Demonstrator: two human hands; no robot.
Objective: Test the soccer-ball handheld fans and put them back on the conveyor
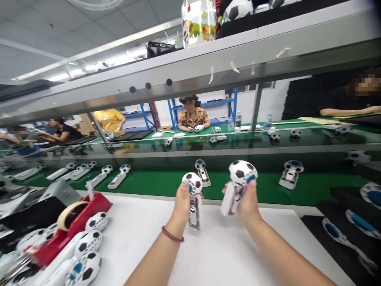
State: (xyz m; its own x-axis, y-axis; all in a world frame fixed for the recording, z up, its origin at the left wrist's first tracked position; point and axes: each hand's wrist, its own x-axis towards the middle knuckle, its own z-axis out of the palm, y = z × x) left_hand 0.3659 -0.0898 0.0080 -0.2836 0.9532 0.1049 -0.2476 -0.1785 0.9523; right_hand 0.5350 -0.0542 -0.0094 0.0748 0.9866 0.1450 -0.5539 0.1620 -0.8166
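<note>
My left hand (180, 204) is closed around a handheld fan with a soccer-ball head (194, 183). Its white handle points down and stands open, with inner parts showing. In my right hand (249, 202) is a second soccer-ball fan (241, 171), its head up and its handle tilted down to the left; parts inside the handle show too. Both fans are held above the white worktop (208, 258), near its far edge. Just beyond, between my hands, another open-handled fan (203, 174) lies on the green conveyor belt (166, 184).
A red tape dispenser (101, 204) and several ball-headed fans (89, 242) occupy the left side. Black trays with fan parts (336, 230) stand at right. More fans lie along the belt. Overhead runs a shelf (238, 47); co-workers (193, 115) sit across the line.
</note>
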